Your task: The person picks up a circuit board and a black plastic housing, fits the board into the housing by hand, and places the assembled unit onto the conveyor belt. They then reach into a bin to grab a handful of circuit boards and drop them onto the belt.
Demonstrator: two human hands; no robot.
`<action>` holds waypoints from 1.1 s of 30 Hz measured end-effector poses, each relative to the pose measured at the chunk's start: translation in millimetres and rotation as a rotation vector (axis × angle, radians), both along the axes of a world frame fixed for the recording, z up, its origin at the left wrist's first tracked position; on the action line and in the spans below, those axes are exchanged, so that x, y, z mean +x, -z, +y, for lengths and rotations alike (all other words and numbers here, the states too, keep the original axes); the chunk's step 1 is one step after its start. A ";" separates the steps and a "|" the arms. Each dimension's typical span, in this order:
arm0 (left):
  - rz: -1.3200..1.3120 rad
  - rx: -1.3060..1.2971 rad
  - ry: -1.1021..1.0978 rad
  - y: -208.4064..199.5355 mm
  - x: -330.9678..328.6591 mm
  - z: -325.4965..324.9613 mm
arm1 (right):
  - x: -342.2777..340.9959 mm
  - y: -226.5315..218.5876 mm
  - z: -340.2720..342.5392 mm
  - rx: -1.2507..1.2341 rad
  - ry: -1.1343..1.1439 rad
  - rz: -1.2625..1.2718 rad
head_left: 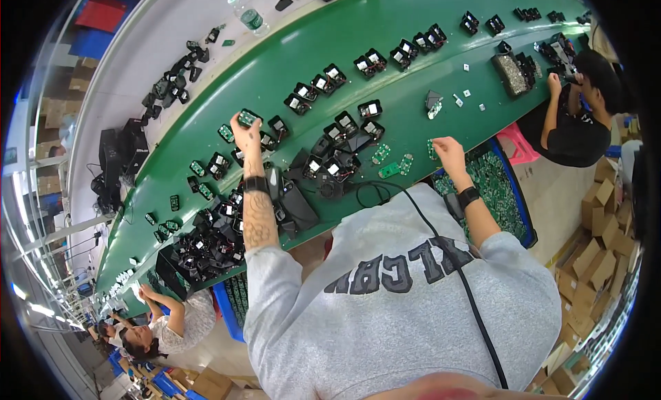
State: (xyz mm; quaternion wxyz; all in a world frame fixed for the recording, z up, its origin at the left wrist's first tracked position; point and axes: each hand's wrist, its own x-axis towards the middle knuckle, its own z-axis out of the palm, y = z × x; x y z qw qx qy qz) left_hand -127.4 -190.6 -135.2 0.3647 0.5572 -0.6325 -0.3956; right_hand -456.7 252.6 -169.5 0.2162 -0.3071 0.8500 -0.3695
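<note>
At the far side of the green bench [413,76], my left hand [245,133] is closed on a small black housing with a green circuit board [249,117] showing in it. More black housings [277,127] stand just right of that hand, and a loose board [226,133] lies to its left. Near the bench's front edge, my right hand [449,154] pinches the edge of a green circuit board [432,149]. Several loose green boards [390,169] lie left of it. Between my hands sits a group of open black housings [337,152] with white-labelled parts inside.
A crate of circuit boards [496,193] stands below the bench on my right. Piled black housings [210,238] crowd the left. A dark cable [375,184] curves across the front edge. Co-workers sit at the right [582,118] and left [182,321]. A bottle [249,18] stands behind.
</note>
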 end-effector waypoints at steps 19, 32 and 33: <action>-0.274 -0.498 -0.155 10.6 29.3 -40.2 | 27.7 10.4 -32.1 -0.131 0.096 -0.369; -0.760 -0.383 -0.611 54.9 227.2 -61.5 | 19.1 -11.3 -50.0 0.105 -0.103 0.033; -0.795 -0.376 -0.614 59.3 232.5 -63.5 | 20.1 -14.7 -50.2 0.109 -0.099 0.039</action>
